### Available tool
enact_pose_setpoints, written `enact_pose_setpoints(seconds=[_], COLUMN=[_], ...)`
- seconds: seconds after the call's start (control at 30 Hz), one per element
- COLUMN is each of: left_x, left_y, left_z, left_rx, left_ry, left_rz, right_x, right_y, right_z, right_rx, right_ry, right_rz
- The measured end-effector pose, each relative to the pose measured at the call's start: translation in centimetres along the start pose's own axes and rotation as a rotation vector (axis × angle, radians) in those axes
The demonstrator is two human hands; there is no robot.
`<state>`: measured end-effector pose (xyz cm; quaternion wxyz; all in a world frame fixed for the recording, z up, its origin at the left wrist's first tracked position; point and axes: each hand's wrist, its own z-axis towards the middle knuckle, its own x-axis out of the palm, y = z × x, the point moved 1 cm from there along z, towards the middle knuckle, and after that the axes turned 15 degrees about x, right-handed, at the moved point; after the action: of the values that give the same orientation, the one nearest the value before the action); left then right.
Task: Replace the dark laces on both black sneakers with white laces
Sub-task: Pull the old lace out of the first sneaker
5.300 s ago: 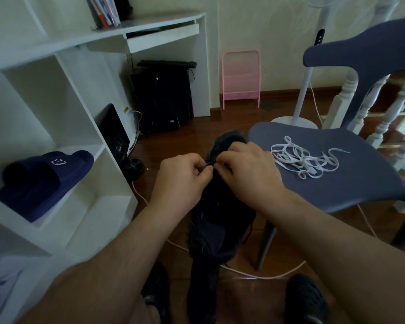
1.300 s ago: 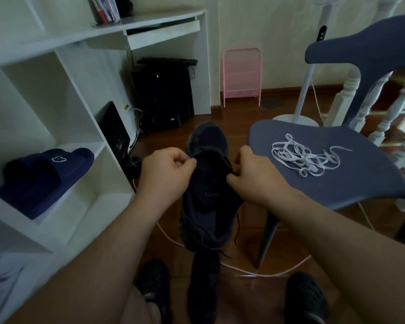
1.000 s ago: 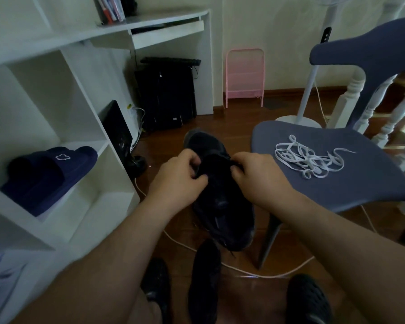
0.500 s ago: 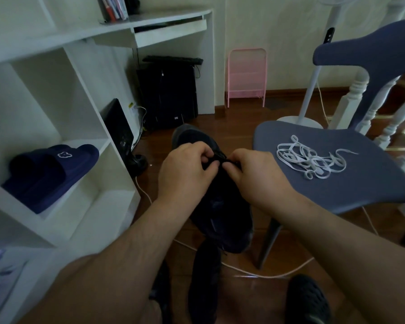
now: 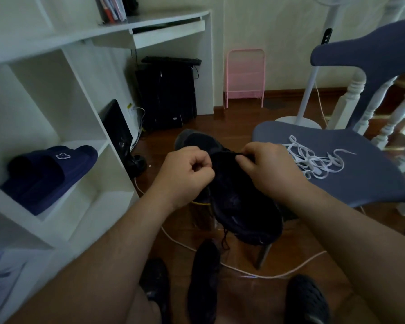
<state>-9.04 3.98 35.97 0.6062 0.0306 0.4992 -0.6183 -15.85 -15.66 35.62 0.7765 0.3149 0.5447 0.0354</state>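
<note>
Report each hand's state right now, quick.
Left hand: closed, pinching the dark lace at the black sneaker.
Right hand: closed, grip on the sneaker's upper edge.

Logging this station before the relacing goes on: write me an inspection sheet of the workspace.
Surface: blue chair seat, wooden floor.
Job's things: black sneaker held up; second sneaker on floor; white laces heaped on chair.
Clutter: navy slippers on white shelf.
Hands: left hand and right hand pinch at the held sneaker's top.
Cables: white cable across floor.
Surroundings: pink rack, fan stand, black computer tower.
</note>
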Motion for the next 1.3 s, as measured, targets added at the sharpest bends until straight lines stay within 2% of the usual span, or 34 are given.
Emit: enact_pose_setpoints(seconds=[0.2,0.37,0.47,0.6,0.67,0.73,0.87,1.03,1.13,1.17,1.27,1.3], left_x=[1.2,1.6,1.3,0.1,-0.1,0.2,1.3,2.0,1.6,1.3,0.2,-0.1], left_y=[-0.5,-0.4,-0.4,-0.9,-1.1,-0.7,-0.8,-0.3,-0.5,-0.7,-1.0,-1.0], left_z=[0.1,0.0,0.1,0.3,0.3,0.1,0.1,0.1,0.2,0.3,0.2,0.1], left_rx=[-0.124,-0.215,-0.227,-0.155,-0.167,-0.212,-0.274,-0.239,-0.206,-0.207,-0.148,-0.135], left_ry=[-0.014,-0.069,-0.031,0.227,0.314,0.281,0.081,0.021,0.002,0.044,0.335,0.386], left_rz=[0.197,0.184,0.023,-0.340,-0.395,-0.316,0.016,0.098,0.003,-0.073,-0.308,-0.359], right_x=[0.5,1.0,1.0,0.2,0.1,0.3,0.9,1.2,1.2,1.1,0.5,0.2], right_y=[1.3,1.9,1.5,0.6,0.5,0.7,1.4,2.0,1.8,1.6,0.8,0.6], right_z=[-1.2,-1.5,-1.3,-0.4,-0.5,-0.7,-1.2,-1.6,-1.4,-1.2,-0.5,-0.4], right_rx=[-0.131,-0.179,-0.147,-0.054,-0.059,-0.085,-0.113,-0.155,-0.140,-0.122,-0.061,-0.050], right_ry=[0.008,0.017,0.016,-0.013,-0.014,-0.012,0.015,0.031,0.023,0.016,-0.020,-0.019], right_rz=[-0.046,-0.069,-0.068,-0.045,-0.049,-0.071,-0.089,-0.098,-0.089,-0.085,-0.071,-0.069])
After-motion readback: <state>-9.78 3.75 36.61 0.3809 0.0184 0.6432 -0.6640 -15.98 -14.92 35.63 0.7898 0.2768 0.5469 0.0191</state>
